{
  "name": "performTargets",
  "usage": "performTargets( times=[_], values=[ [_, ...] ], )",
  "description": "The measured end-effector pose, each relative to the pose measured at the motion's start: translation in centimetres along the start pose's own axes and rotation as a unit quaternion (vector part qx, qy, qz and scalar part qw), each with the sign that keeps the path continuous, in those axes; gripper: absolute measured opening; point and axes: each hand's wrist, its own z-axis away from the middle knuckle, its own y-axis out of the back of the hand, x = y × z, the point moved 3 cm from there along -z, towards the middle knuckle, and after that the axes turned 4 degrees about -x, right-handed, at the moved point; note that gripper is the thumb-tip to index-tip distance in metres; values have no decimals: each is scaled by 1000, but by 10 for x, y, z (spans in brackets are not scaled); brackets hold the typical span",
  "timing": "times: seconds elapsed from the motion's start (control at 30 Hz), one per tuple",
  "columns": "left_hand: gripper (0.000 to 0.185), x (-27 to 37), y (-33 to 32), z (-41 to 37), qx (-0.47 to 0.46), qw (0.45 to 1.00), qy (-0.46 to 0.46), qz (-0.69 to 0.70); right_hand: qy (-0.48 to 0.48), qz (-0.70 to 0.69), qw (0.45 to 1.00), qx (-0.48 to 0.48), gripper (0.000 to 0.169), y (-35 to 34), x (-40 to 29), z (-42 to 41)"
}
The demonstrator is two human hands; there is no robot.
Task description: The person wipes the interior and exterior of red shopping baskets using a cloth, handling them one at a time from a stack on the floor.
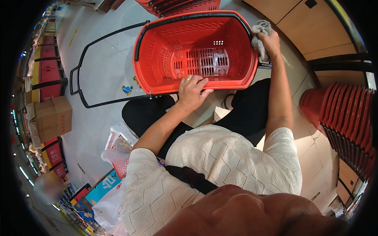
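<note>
A red plastic shopping basket [195,84] lies before me, its opening facing up and nothing inside it. Its long black pull handle [83,56] stretches out over the floor to the left; a black carrying handle runs along the rim. My left hand [192,91] rests on the near rim, fingers over the edge and thumb outside. At the basket's right end, my right hand [270,42] grips a crumpled grey cloth [260,37] against the outside of the rim.
Stacked red baskets [345,115] stand at the right, with more [183,7] beyond the basket. Wooden cabinets [319,26] line the upper right. A cardboard box [53,118] is at the left. Nearer my left side are a small basket [121,166] and a white plastic bag [109,209].
</note>
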Motion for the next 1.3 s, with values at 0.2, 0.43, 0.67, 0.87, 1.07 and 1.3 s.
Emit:
performTargets(
  times=[0.2, 0.43, 0.67, 0.87, 1.07, 1.3],
  values=[
    [32, 3, -5, 1, 34, 998, -36, 25, -36, -427, 898, 99, 19, 10, 51, -17],
    [26, 4, -7, 3, 76, 994, -54, 63, -52, -515, 850, 99, 15, 11, 83, -35],
    [24, 7, -13, 5, 87, 993, -30, 80, -58, -517, 853, 36, 20, 8, 112, -48],
    [26, 10, -6, 4, 84, 993, -17, 80, -30, -526, 842, 115, 23, 10, 73, -31],
    [28, 3, -2, 3, 29, 995, -40, 90, 73, -573, 815, 39, 32, 30, -13, -2],
    [32, -13, 2, -2, -91, 983, -94, 127, 73, -327, 924, -182, 36, -126, -111, 45]
  ],
)
